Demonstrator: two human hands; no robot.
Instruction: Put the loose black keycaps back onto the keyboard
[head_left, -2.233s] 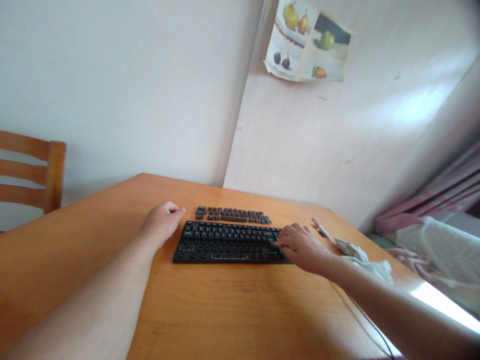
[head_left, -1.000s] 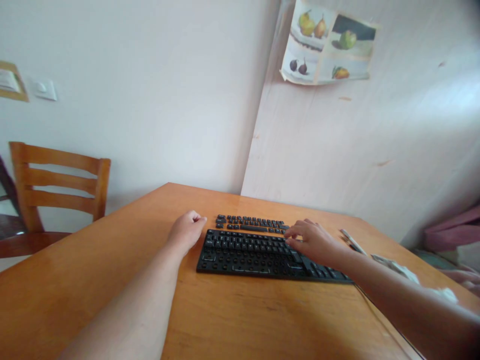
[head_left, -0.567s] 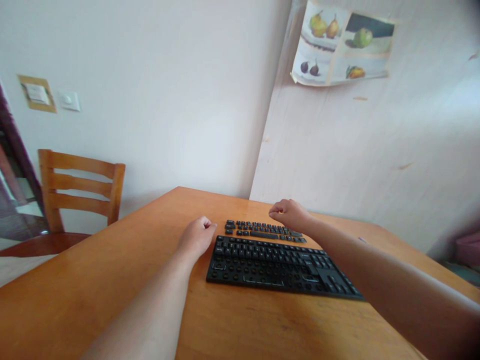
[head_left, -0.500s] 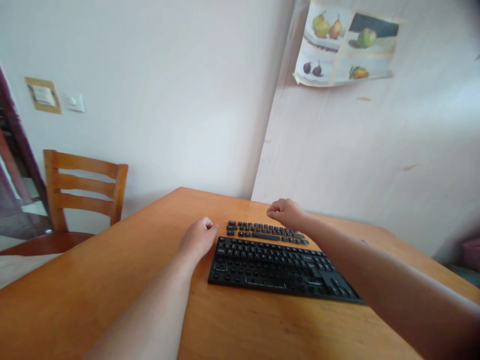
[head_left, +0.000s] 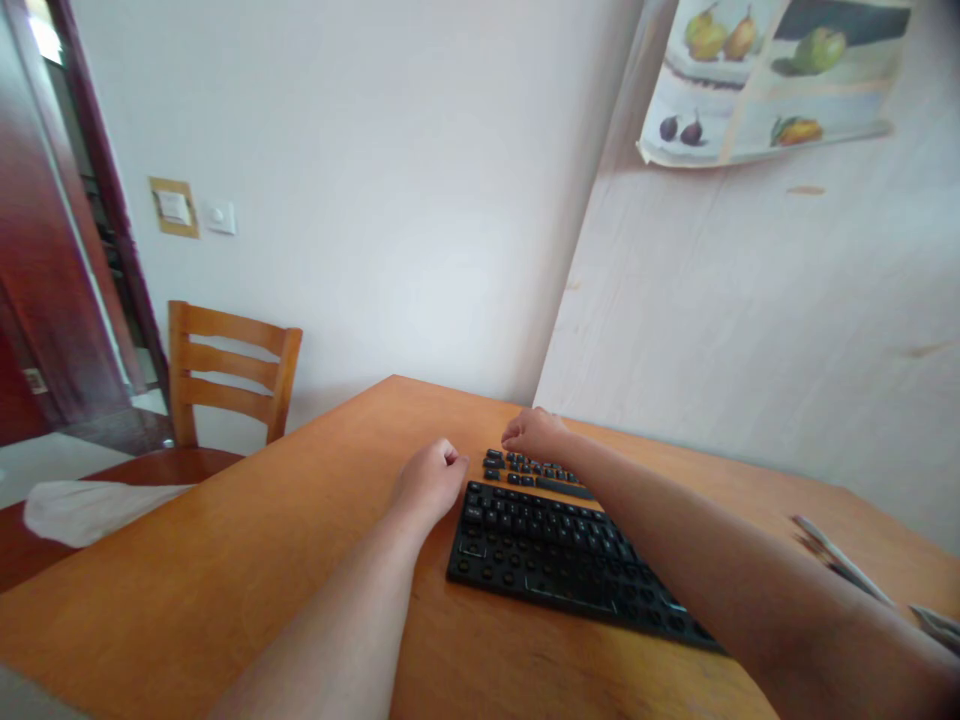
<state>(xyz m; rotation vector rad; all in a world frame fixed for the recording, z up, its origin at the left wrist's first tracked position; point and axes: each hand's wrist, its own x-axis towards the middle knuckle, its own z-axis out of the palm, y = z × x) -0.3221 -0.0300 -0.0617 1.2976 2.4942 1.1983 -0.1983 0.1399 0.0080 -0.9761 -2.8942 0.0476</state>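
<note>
- Left hand (head_left: 433, 477) is curled at 10 o'clock of keyboard (head_left: 555, 555)
- Loose keycaps (head_left: 536, 469), 11 o'clock, are best left unjostled by right hand (head_left: 534, 433)
- Neither grip's closure can be told

The bare right hand (head_left: 534, 433) has gone from the right-hand part of the long black keyboard with many bare key sockets (head_left: 540, 555) to above the left end of the loose black plastic keycaps (head_left: 527, 480), near the middle of the frame. The view has swung left: the keyboard sits lower and further right, while a glossy dark red door (head_left: 45, 250) has come in at upper left. The paper sheet of fruit paintings (head_left: 776, 80) has slid toward the upper right corner, its top now cut off.
</note>
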